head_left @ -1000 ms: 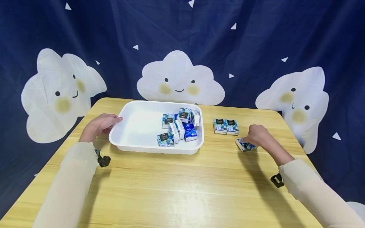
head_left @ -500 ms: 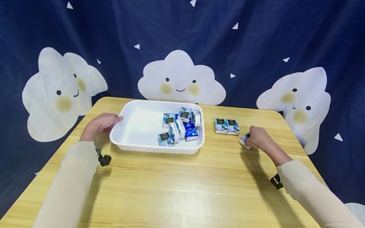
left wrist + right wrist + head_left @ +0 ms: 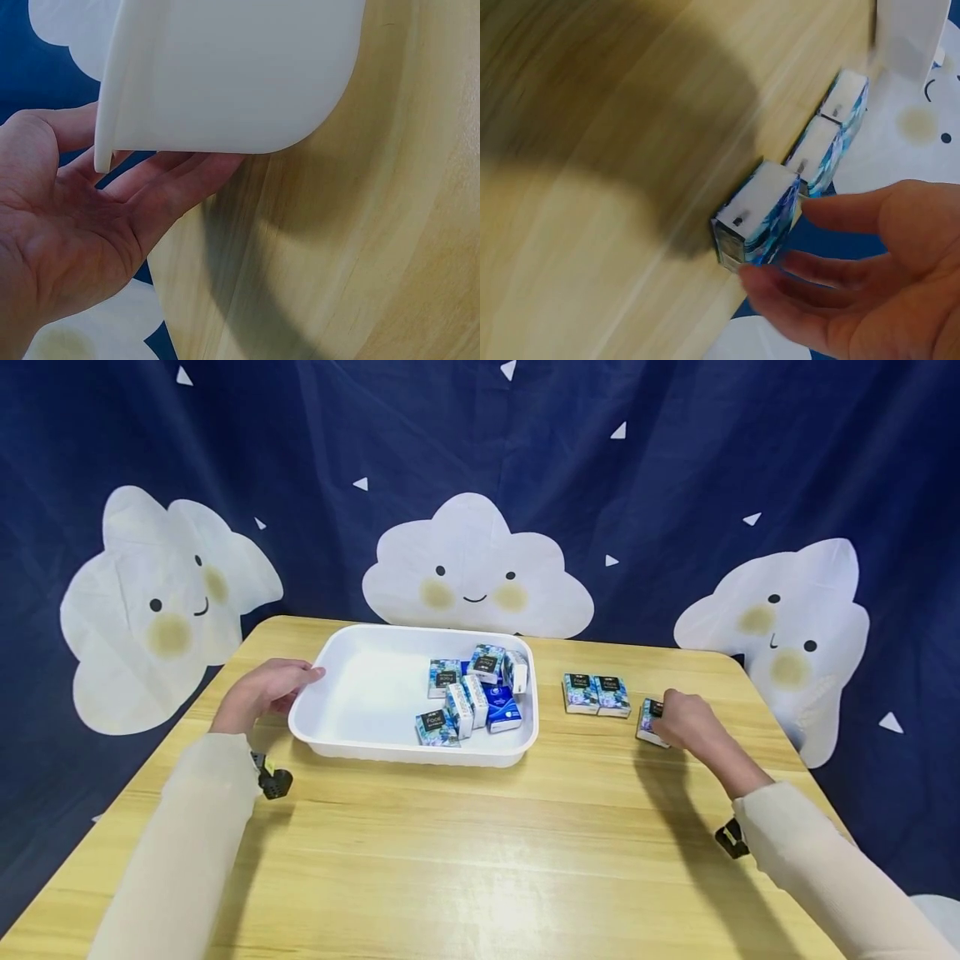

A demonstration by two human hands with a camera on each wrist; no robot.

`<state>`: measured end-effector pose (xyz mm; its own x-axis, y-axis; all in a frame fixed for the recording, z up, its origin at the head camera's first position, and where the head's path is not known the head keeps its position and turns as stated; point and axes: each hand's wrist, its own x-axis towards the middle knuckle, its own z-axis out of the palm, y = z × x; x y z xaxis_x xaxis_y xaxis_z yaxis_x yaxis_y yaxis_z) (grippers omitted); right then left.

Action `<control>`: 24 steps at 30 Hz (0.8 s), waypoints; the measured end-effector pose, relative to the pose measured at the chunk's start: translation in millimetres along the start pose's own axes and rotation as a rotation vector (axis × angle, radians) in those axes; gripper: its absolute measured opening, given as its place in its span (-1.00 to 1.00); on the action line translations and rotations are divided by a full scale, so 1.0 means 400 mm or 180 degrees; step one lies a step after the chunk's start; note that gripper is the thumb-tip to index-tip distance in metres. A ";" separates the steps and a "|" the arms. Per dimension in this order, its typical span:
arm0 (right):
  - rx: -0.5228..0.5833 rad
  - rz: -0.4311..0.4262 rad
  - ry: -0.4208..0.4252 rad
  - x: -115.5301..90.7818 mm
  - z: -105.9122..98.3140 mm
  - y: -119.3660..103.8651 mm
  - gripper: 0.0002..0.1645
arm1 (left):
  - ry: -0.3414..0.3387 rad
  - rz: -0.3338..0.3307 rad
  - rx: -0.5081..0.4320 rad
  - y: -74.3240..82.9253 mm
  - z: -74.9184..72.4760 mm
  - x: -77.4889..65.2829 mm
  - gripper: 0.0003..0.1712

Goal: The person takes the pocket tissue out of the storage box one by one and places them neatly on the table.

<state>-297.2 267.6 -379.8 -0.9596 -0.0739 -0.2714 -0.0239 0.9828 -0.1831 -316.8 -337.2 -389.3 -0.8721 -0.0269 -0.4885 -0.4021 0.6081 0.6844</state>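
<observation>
My left hand [image 3: 264,690] grips the left rim of a white plastic tray [image 3: 352,750]; in the left wrist view its thumb goes behind the rim and the fingers lie under the edge. On the right, my right hand [image 3: 693,724] pinches a small blue-flowered tissue pack [image 3: 649,723], which lies flat on the table and is partly covered by the hand. The right wrist view has the thumb and fingers at the sides of this tissue pack [image 3: 759,204]. Two matching packs [image 3: 597,694] lie side by side between it and the tray.
Inside the tray's right half are several flowered tissue packs [image 3: 437,727], some on edge, and a plain blue pack [image 3: 502,708]. The wooden table [image 3: 450,852] ends at a dark blue curtain [image 3: 480,435] with cloud prints. Dark cameras hang at both wrists.
My right hand has turned the tissue pack from slanted to nearly straight and moved it slightly right and away from me. The left hand and tray have stayed put.
</observation>
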 end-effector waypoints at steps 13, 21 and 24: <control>0.0367 0.0017 0.0332 0.024 0.027 0.022 -0.64 | -0.0026 0.0010 0.0034 0.002 0.003 0.004 -0.25; 0.0597 0.0138 0.0564 0.048 0.036 0.034 -0.54 | -0.0012 -0.0003 0.0034 0.002 0.002 -0.003 -0.24; 0.0615 0.0133 0.0604 0.057 0.037 0.034 -0.47 | 0.0013 -0.0014 0.0021 0.001 0.003 -0.004 -0.25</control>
<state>-315.4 276.6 -402.6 -0.9945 0.0170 -0.1038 0.0532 0.9324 -0.3574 -315.3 -336.0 -388.8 -0.8715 -0.0329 -0.4892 -0.4041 0.6133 0.6786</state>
